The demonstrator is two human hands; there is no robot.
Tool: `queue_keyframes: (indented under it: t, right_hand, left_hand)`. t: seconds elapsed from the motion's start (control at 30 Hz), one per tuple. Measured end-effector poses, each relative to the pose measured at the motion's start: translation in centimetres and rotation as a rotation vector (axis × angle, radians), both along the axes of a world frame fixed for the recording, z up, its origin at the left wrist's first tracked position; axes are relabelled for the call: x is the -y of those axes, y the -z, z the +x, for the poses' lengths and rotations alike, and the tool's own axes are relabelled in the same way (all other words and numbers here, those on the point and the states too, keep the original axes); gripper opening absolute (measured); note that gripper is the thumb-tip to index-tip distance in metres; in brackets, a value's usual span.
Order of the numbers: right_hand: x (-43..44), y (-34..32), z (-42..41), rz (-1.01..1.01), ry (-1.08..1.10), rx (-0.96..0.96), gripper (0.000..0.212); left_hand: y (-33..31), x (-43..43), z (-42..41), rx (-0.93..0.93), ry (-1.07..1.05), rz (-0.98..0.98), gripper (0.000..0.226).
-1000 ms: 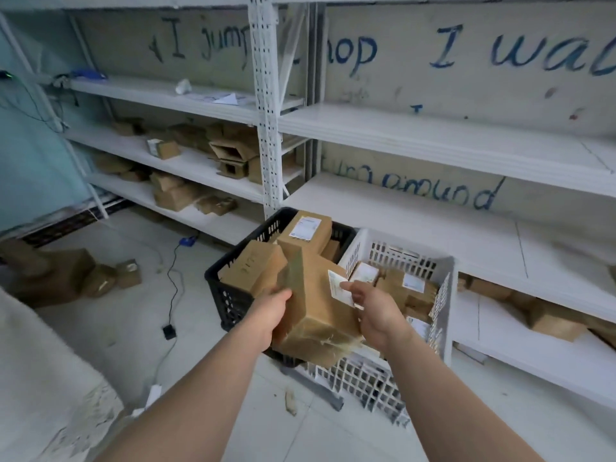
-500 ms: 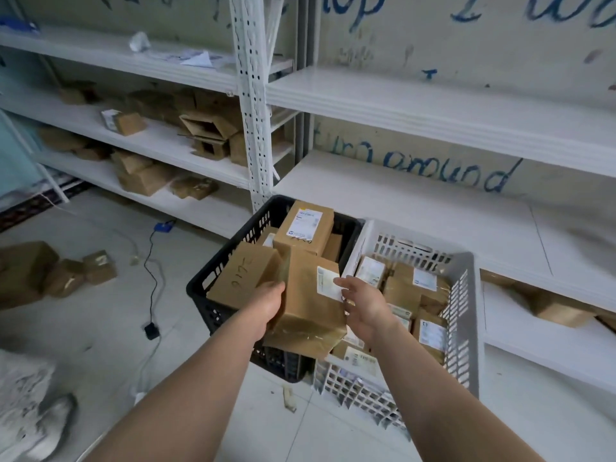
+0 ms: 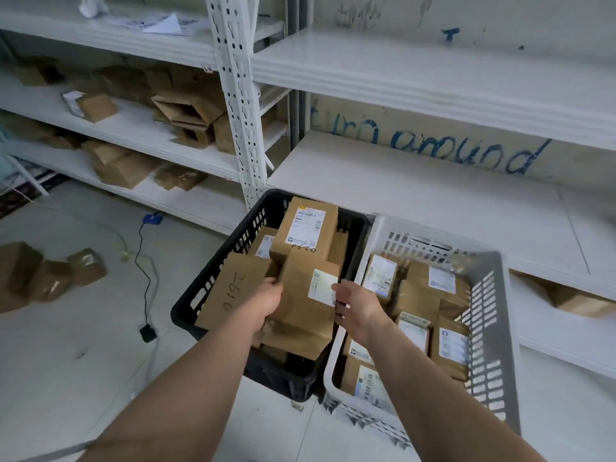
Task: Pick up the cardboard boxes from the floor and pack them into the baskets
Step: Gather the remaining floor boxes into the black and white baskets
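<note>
One box (image 3: 300, 305), left hand (image 3: 263, 305), right hand (image 3: 358, 306) gripping, black basket (image 3: 230, 245) part-hidden

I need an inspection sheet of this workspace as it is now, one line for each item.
Surface: pale tiled floor.
Job's things: cardboard box above black basket, nearly full; white basket holds labelled boxes; loose boxes on floor, left.
Clutter: papers on white shelves.
Hands: left hand and right hand hold the cardboard box by its sides.
Cables: black cable runs from blue device across floor.
Surroundings: shelves hold more boxes; blue writing behind.
</note>
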State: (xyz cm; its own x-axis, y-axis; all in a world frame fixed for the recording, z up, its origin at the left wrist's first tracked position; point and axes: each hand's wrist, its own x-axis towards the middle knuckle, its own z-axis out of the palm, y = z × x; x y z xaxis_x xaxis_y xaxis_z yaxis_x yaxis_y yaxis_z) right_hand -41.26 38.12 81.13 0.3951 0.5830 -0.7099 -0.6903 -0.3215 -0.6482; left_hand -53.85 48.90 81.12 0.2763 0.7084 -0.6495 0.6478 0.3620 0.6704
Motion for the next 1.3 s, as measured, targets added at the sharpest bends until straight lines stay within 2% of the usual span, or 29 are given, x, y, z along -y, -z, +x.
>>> queue_keyframes:
  t: [0.2,0.47,0.6,0.77,0.93,1.03,1.13,1.3]
  right_hand:
    - [-1.7,0.7,-1.0,-0.062,0.089,0.006,0.02]
    - [-3.1,1.4,-3.2,-0.164,0.19,0.1,0.024]
    - [-2.7,1.3,-4.6,-0.127,0.257,0.094,0.021]
    - [-2.2,1.2,-5.7,-0.176,0.336,0.132,0.019]
    - [-0.1,0.0,-5.7,-0.124,0.403,0.158,0.023]
    - [2.1,-1.1,-5.2,-0.078,0.486,0.18,0.031]
    - [5.2,-2.2,-4.3,-0.019,0.588,0.209,0.028]
    - [13.1,-4.2,-3.5,0.038,0.753,0.257,0.02]
  left_hand:
    - [1.4,-2.6,-0.2,-0.067,0.13,-0.013,0.039]
    - [1.9,-4.8,-0.9,-0.075,0.2,-0.017,0.032]
    - [1.9,-5.2,-1.6,-0.093,0.303,0.057,0.031]
    - [1.3,-5.5,-1.9,-0.063,0.387,0.115,0.029]
    - [-0.2,-4.5,-1.2,0.081,0.328,0.191,0.012]
    - [-1.9,-2.5,0.0,0.199,0.32,0.222,0.025]
    - [-3.6,0.6,1.6,0.3,0.354,0.218,0.034]
    - [-5.3,8.5,5.1,0.42,0.471,0.137,0.03]
